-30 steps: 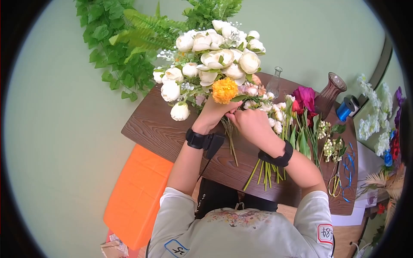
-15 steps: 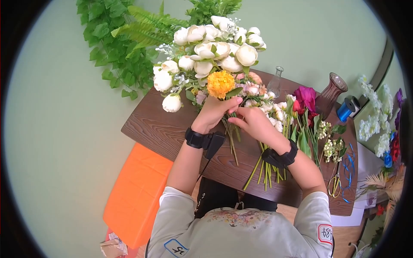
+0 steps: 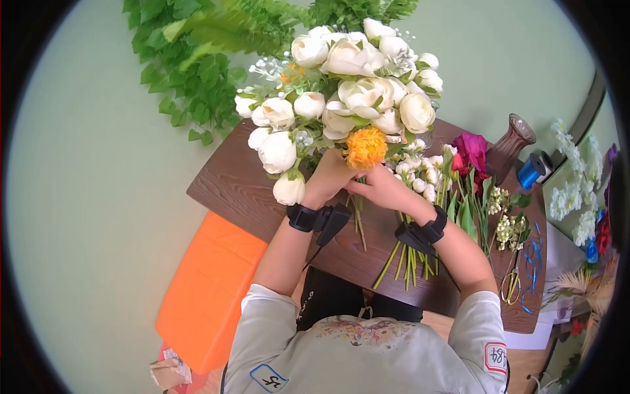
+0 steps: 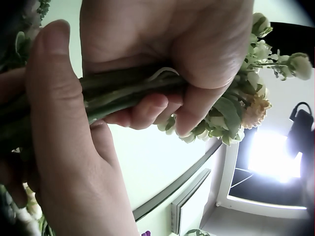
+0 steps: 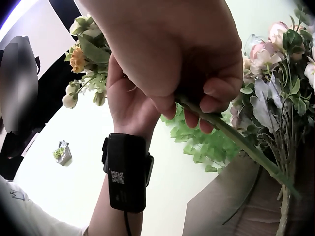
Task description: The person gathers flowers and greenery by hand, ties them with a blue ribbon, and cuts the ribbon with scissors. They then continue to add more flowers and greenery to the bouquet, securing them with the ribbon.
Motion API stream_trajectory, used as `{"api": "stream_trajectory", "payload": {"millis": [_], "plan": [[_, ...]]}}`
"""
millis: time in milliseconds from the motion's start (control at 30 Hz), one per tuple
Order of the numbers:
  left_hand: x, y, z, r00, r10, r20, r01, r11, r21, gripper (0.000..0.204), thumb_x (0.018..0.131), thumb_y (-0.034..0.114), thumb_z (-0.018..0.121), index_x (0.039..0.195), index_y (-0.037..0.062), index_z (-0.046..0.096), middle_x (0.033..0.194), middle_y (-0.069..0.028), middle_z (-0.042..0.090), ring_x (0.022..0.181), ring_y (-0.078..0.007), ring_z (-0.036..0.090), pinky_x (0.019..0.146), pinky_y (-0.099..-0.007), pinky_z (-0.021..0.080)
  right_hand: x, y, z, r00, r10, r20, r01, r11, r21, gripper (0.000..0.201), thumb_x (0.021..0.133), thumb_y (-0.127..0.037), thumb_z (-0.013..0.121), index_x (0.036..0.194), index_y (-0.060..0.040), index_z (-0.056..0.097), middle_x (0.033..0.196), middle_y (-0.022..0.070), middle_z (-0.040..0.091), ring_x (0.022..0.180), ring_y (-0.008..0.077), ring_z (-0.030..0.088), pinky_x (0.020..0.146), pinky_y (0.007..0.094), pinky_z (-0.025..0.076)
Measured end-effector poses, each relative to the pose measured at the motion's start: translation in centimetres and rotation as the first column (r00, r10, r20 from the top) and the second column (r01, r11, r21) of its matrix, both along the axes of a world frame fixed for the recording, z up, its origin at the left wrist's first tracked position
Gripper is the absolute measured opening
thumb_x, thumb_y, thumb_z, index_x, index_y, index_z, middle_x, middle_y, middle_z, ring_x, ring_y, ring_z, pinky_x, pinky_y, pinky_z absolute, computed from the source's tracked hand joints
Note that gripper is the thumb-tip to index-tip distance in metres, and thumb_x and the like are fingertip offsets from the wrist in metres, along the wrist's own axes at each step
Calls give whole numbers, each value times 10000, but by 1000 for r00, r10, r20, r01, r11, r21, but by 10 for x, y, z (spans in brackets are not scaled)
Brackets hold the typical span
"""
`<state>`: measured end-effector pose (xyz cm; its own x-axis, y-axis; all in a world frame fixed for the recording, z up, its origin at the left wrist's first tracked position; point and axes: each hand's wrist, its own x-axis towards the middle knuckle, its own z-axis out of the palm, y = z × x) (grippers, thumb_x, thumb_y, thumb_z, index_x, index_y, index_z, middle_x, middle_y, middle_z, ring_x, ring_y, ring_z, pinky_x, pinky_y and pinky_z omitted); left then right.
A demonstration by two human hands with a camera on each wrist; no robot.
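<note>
A person (image 3: 374, 358) in a pale shirt is reaching over a dark wooden table (image 3: 226, 197), which is spreading beneath the left hand (image 3: 331, 177) and the right hand (image 3: 384, 190). An orange seat-like block (image 3: 210, 282) is standing left of the hands, nearer the body, while green foliage (image 3: 190, 72) is hanging beyond them on the left. A full bouquet (image 3: 364, 95) of white blooms is fanning out above and beyond both hands. The left hand is gripping its stems (image 4: 115, 103), fingers closed round them; the right hand, just beside it, is holding a green stem (image 5: 246, 142) in bent fingers. Right of the right hand, small white flowers (image 3: 419, 185) are lying in a bunch. Farther right, a brownish glass vase (image 3: 508, 148) is sitting beyond the hands, scissors (image 3: 510, 285) are lying nearer the body, and a blue spool (image 3: 529, 174) is resting near the vase. A magenta flower (image 3: 470, 152) is showing between vase and right hand; an orange flower (image 3: 365, 148) is sitting just above both hands.
</note>
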<state>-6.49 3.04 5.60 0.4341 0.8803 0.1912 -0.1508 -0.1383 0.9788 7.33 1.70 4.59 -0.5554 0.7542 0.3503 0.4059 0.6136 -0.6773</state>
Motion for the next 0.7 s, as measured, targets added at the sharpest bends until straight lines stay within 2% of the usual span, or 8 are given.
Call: {"api": "stream_trajectory", "payload": {"millis": [100, 167, 300, 367, 400, 467, 633, 700], "plan": [[-17, -6, 15, 989, 150, 14, -151, 988, 17, 219, 750, 22, 571, 957, -16, 511, 728, -16, 530, 595, -75, 464, 515, -194, 379, -12, -1, 15, 997, 54, 46, -50, 995, -82, 288, 724, -151, 602, 966, -8, 539, 756, 95, 553, 706, 196, 535, 651, 300, 421], [-36, -4, 32, 951, 202, 235, -218, 975, 43, 95, 765, -18, 511, 858, -7, 489, 636, 10, 450, 500, -53, 364, 445, -190, 287, -16, 7, 16, 989, 72, 133, -52, 988, -147, 282, 716, -149, 609, 950, -4, 548, 743, 85, 554, 698, 184, 530, 643, 297, 421], [-80, 4, 47, 916, 259, 306, -321, 931, 173, 134, 778, 22, 502, 701, 59, 399, 548, 31, 345, 447, -51, 287, 448, -206, 268, -38, 43, -11, 990, 43, 131, -49, 998, 44, 218, 724, -146, 598, 869, 15, 568, 694, 90, 566, 594, 180, 560, 533, 274, 432], [-88, 3, 47, 918, 248, 310, -312, 934, 176, 132, 779, 20, 499, 705, 60, 396, 543, 32, 337, 447, -55, 285, 451, -208, 266, -62, 55, -17, 950, -38, 310, 148, 929, -339, 200, 686, -158, 605, 732, 35, 580, 599, 121, 588, 479, 211, 574, 483, 294, 465], [-91, 2, 48, 919, 235, 318, -302, 936, 181, 131, 781, 18, 495, 709, 60, 394, 539, 32, 330, 447, -59, 282, 453, -210, 264, -74, 59, -21, 951, -35, 306, 144, 929, -341, 200, 686, -158, 605, 732, 35, 580, 599, 121, 588, 479, 211, 574, 483, 294, 465], [-88, -6, 50, 917, 257, 304, -317, 934, 166, 138, 779, 18, 495, 706, 61, 387, 537, 32, 321, 447, -60, 282, 453, -211, 262, -94, 68, -33, 834, -50, 550, 249, 923, -294, 204, 705, -146, 576, 678, 57, 585, 558, 124, 588, 412, 205, 565, 445, 286, 472], [-93, -10, 45, 925, 254, 284, -304, 941, 147, 156, 778, 24, 498, 705, 71, 368, 536, 34, 302, 450, -62, 288, 455, -215, 259, -119, 92, -79, 808, -114, 579, 277, 939, -203, 182, 709, -86, 537, 646, 81, 577, 527, 130, 581, 504, 223, 603, 501, 291, 498], [-96, -10, 46, 921, 252, 297, -303, 943, 137, 153, 785, 32, 492, 705, 75, 370, 537, 35, 304, 449, -61, 289, 462, -216, 262, -126, 106, -95, 782, -203, 589, 430, 861, -273, 155, 699, -52, 526, 650, 85, 580, 542, 136, 587, 553, 236, 613, 539, 301, 502]]}}
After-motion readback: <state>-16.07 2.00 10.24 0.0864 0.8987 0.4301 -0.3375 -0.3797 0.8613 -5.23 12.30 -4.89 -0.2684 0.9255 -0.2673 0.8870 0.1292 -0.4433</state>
